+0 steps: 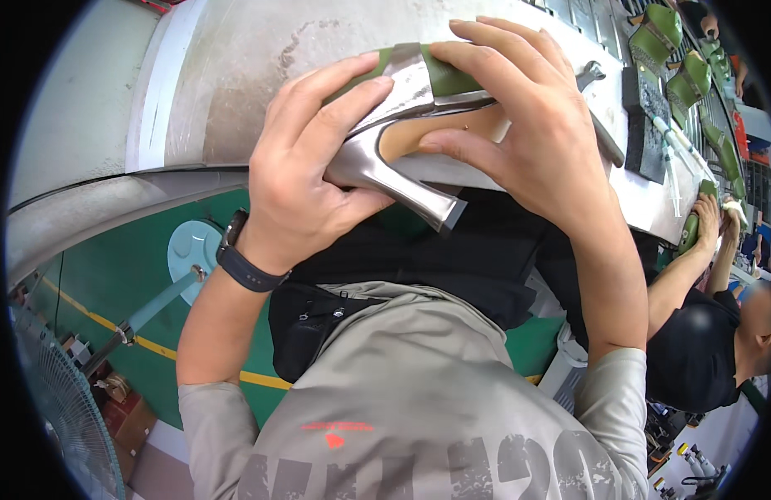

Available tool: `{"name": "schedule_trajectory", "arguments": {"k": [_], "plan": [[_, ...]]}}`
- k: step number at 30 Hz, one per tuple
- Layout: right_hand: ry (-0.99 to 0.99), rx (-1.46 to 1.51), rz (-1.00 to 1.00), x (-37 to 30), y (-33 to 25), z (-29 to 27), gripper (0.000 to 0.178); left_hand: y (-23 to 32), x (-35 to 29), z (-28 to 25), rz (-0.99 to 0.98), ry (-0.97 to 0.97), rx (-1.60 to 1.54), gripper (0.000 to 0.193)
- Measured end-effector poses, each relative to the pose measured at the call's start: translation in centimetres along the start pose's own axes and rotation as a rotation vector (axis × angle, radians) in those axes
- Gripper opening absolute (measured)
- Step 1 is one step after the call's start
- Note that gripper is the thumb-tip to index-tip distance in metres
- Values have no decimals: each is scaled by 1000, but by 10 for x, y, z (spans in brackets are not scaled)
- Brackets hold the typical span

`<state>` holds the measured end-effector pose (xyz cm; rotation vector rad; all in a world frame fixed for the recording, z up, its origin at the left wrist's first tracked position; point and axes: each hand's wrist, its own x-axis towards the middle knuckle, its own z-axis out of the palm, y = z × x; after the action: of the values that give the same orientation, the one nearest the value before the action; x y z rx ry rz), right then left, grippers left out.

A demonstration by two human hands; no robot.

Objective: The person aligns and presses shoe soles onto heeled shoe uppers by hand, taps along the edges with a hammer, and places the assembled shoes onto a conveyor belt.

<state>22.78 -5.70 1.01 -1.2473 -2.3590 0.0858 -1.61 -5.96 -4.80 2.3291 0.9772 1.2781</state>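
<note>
The fingers of the left hand [306, 158] were curled around the heel end of a silver high-heeled shoe [402, 108], the thumb pressed under the heel block; the fingers of the right hand [518, 117] were spread over the shoe's green upper, with the thumb laid against the tan lining; the shoe was thus gripped by both hands, on its side, with the slim heel pointed down and to the right; it was held just above the near edge of a grey metal workbench [235, 75]. A dark watch [239, 258] was worn on the left wrist; a grey shirt [419, 400] with dark print was seen below the forearms. Further along the bench, to the right, black pads [648, 125] and more green shoes [660, 33] were laid out; a green shoe [693, 225] was held there by a co-worker's hands [710, 217]. A fan [60, 408] was seen at the lower left, over a green floor [110, 275].
</note>
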Motion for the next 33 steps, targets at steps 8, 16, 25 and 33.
{"name": "schedule_trajectory", "arguments": {"k": [8, 16, 25, 33], "plan": [[264, 20, -208, 0, 13, 28, 61, -7, -1, -3, 41, -111, 32, 75], [328, 11, -231, 3, 24, 40, 53, -6, 5, -1, 45, -128, 21, 73], [31, 6, -37, 16, 14, 11, 50, -4, -1, 18, 83, -19, 146, 72], [148, -50, -91, -3, 35, 15, 61, 8, 33, 15, 27, -239, 100, 79]]}}
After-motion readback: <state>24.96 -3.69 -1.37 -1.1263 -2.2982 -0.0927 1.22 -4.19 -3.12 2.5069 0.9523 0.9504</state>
